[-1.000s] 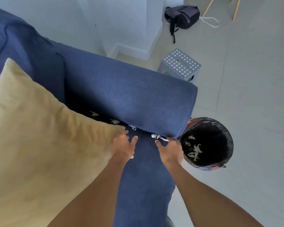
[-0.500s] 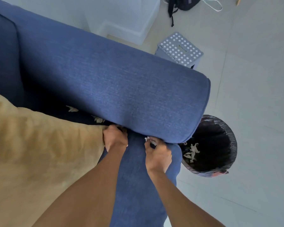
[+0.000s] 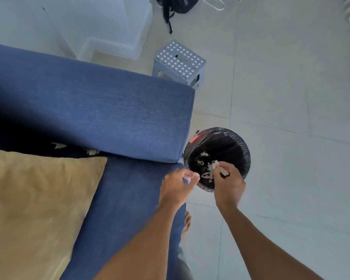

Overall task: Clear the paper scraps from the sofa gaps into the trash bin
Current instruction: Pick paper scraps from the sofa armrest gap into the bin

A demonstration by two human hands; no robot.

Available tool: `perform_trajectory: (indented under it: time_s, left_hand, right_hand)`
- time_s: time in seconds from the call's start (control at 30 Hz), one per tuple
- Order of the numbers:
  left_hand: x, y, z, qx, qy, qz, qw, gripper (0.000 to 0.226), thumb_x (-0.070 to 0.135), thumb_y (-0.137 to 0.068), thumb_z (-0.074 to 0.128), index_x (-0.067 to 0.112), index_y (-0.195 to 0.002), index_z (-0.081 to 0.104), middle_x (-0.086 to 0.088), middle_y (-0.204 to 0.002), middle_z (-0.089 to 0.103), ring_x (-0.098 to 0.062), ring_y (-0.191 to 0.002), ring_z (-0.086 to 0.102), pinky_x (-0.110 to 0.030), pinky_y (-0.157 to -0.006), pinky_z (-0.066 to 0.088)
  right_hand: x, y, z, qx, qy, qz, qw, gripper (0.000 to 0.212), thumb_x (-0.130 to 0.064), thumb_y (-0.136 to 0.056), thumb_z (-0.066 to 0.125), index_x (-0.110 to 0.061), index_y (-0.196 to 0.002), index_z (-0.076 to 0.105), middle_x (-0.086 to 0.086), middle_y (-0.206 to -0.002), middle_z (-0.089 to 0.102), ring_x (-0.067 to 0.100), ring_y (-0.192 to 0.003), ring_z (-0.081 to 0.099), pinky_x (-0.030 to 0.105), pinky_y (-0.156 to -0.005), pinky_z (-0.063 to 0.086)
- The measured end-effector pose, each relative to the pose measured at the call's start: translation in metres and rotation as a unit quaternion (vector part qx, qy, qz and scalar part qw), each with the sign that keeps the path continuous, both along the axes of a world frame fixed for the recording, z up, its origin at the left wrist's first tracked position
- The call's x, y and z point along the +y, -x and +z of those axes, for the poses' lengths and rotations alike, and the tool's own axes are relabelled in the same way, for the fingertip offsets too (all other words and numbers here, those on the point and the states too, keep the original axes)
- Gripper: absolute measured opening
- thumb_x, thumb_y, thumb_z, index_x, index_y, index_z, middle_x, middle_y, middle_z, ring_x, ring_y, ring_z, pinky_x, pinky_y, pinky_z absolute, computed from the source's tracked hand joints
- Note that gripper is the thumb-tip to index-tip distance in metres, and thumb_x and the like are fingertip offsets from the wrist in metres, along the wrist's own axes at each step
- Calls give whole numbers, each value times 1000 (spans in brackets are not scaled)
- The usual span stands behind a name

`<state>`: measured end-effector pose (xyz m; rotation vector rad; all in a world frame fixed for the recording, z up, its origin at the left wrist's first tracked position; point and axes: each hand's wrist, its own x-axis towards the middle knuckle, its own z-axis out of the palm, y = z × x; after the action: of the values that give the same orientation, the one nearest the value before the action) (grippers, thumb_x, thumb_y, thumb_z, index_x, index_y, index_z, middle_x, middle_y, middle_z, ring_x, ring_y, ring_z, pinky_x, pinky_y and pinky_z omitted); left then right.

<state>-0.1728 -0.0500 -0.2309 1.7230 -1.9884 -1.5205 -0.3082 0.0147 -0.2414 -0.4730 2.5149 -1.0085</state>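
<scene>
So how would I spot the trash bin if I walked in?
Find the blue sofa and follow its armrest to the outer end. On the floor there stands a round trash bin lined with a black bag, white paper scraps inside, unlike the nearby dotted stool.

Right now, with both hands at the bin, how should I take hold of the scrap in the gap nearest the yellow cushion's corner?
Pinch the paper scrap by its upturned white edge, coming straight down from above. It lies in the dark gap between the armrest and the yellow cushion, so a side approach looks blocked; fingertips probably fit better than a whole hand.
</scene>
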Motion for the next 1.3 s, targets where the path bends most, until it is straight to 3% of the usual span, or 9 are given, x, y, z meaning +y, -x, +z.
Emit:
perform_trajectory:
  time_s: [0.17,0.23,0.33,0.63,0.8,0.93,1.07,1.2,1.3]
  left_hand:
    - [0,68,-9,11,-58,1,998,65,68,-78,66,37,-135,68,9,-131,75,-19,-110,74,-45,-92,64]
    - [1,76,-13,17,-67,-2,998,74,66,-78,67,37,-146,60,7,-140,70,-23,-119,72,-48,-92,65]
    - [1,67,-1,9,-61,-3,998,70,69,-79,64,40,-142,60,10,-139,70,-24,-110,76,-49,-92,65]
    - [-9,-57,85,-14,-33,87,996,44,53,-96,64,33,-136,63,16,-127,66,-18,-72,80,-40,-78,68]
    - [-23,-127,120,14,1,156,988,50,46,-99,66,23,-142,57,6,-127,64,-26,-104,73,-42,-71,69]
    - [-59,-165,128,19,28,246,969,49,44,-101,67,19,-141,56,2,-131,69,-17,-118,65,-32,-99,53]
    - [-110,-190,115,54,26,356,933,58,38,-100,71,18,-151,50,1,-144,62,-20,-127,65,-32,-105,51]
    - [-173,-216,77,1,18,440,898,57,14,-108,58,10,-160,37,-11,-160,49,-30,-146,52,-39,-118,43]
    - [-210,-242,39,-55,-12,485,873,56,6,-106,54,9,-160,39,-15,-157,52,-34,-142,54,-38,-115,44]
  right_hand:
    - [10,64,4,-32,-65,35,997,40,-41,-99,70,-33,-138,70,-4,-134,74,28,-114,73,37,-101,58]
    - [14,78,10,-50,-75,47,995,42,-43,-99,70,-35,-141,69,-5,-138,72,30,-109,75,42,-93,64]
    - [21,81,22,-69,-52,47,995,37,-33,-103,69,-26,-139,71,-6,-134,73,20,-106,70,33,-77,66]
    - [-5,-32,73,-112,11,128,985,23,-33,-98,75,-22,-117,82,-9,-106,80,18,-99,75,46,-91,65]
    - [-44,-127,106,-174,48,193,964,21,-34,-98,75,-22,-116,80,-11,-106,77,21,-73,73,18,-45,53]
    - [-85,-188,107,-224,65,188,954,19,-40,-94,78,-28,-108,82,-19,-104,78,16,-98,77,42,-81,66]
    - [-131,-228,83,-280,50,169,944,28,-36,-95,79,-23,-119,81,-16,-112,77,7,-91,75,34,-76,67]
    - [-173,-264,40,-297,25,172,939,36,-37,-95,78,-22,-128,78,-10,-124,78,18,-108,76,46,-96,63]
    - [-195,-281,8,-282,-20,175,943,26,-37,-95,77,-27,-118,83,-10,-118,81,14,-111,73,32,-103,56]
